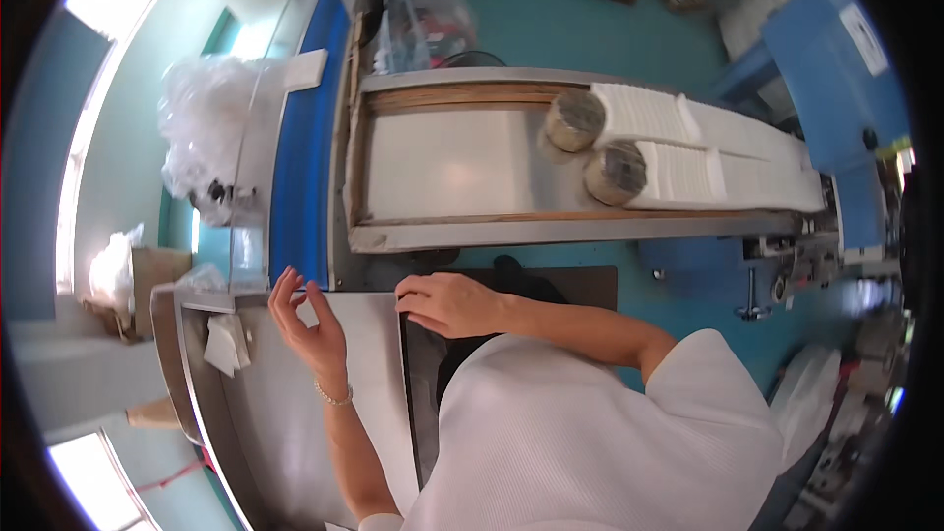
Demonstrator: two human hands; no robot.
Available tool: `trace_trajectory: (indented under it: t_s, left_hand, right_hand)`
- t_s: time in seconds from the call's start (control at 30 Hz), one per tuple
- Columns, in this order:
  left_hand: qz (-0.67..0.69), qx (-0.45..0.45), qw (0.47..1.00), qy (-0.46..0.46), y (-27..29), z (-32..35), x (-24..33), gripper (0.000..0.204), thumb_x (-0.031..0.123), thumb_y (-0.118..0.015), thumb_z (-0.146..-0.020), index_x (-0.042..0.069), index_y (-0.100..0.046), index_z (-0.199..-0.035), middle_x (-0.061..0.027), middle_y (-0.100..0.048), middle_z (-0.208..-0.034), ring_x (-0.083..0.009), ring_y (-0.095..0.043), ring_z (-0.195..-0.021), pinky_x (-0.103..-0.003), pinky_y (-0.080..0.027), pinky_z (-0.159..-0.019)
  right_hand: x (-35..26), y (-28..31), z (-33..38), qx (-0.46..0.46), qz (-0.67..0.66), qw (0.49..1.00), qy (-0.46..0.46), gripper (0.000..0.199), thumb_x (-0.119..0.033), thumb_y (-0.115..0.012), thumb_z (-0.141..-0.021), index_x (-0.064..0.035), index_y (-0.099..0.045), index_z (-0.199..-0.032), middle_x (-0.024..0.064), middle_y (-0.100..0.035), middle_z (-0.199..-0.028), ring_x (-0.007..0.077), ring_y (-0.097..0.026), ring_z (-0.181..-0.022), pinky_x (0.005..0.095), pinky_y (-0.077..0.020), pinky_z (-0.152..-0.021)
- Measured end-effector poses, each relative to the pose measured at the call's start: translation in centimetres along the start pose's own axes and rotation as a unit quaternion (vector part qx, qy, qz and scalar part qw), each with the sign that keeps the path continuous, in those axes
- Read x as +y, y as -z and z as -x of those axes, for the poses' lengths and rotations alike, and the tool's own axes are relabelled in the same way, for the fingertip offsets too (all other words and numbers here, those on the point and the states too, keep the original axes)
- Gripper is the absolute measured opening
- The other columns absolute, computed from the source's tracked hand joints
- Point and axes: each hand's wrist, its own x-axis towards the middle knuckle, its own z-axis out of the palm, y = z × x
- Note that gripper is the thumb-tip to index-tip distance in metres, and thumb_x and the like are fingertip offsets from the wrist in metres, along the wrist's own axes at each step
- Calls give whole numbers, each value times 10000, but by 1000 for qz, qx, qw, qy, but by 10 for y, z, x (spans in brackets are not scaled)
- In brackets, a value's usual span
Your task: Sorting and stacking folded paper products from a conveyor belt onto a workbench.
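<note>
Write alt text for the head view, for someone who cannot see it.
A person's open left hand hovers where a metal work surface meets a blue belt, while the curled right hand is at that surface's right edge. Beyond, a long metal-sided trough holds two rows of white layered material, with round brownish blocks at their left ends.

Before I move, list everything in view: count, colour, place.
Flat blue conveyor belt: 1, blue, left of centre
Long metal-rimmed trough: 1, silver and brown, upper centre
Squat round blocks: 2, brown, in the trough
Folded white sheet rows: 2, white, trough's right half
Rimmed steel worktop: 1, silver, lower left
Small white pads: count unclear, white, on worktop's left
Clear plastic bags: count unclear, translucent, both sides of belt
Brown cardboard box: 1, brown, far left
Left hand: 1, bare, open, by belt's near end
Right hand: 1, bare, fingers curled at worktop's edge
</note>
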Motion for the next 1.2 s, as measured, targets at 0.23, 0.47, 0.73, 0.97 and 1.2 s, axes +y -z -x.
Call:
trace_trajectory:
  t_s: [0.23,0.47,0.73,0.97,1.2]
  left_hand:
    - [128,-351,898,-231,-173,-22,132,331,116,-700,-868,81,-626,-1188,-152,-599,-1238,-338,-564,-1151,-448,-444,-924]
    - [20,-347,918,-192,-319,-40,237,736,483,-684,-860,104,-426,-1436,-236,-585,-1232,-418,-525,-1183,-556,-350,-961]
    - [-104,-471,873,-76,-371,-40,312,1111,724,-694,-724,96,-278,-1541,-313,-505,-1295,-473,-531,-1192,-600,-263,-1034]
    - [-24,-489,869,-71,-367,-48,285,1060,615,-758,-734,94,-290,-1529,-290,-461,-1373,-475,-517,-1227,-605,-282,-1034]
    - [-46,-419,904,-70,-366,-38,294,1019,680,-702,-765,106,-327,-1519,-317,-450,-1411,-464,-525,-1259,-630,-264,-1050]
  right_hand:
    - [35,186,96,332,221,885,-240,85,-51,-636,-884,-19,-611,-959,148,-595,-876,348,-615,-794,422,-501,-693]
    - [110,327,161,431,371,721,-397,234,-59,-719,-807,-17,-573,-985,173,-558,-1056,374,-591,-986,453,-492,-832]
    - [132,347,187,373,243,773,-451,285,-141,-730,-788,-22,-578,-997,151,-571,-1020,360,-608,-929,453,-502,-796]
    - [127,347,188,361,260,782,-436,266,-101,-696,-818,-45,-556,-1038,144,-569,-1048,373,-601,-952,467,-505,-793]
    - [126,352,191,360,262,790,-421,279,-78,-699,-813,-58,-553,-1050,124,-574,-1049,346,-614,-938,455,-515,-771]
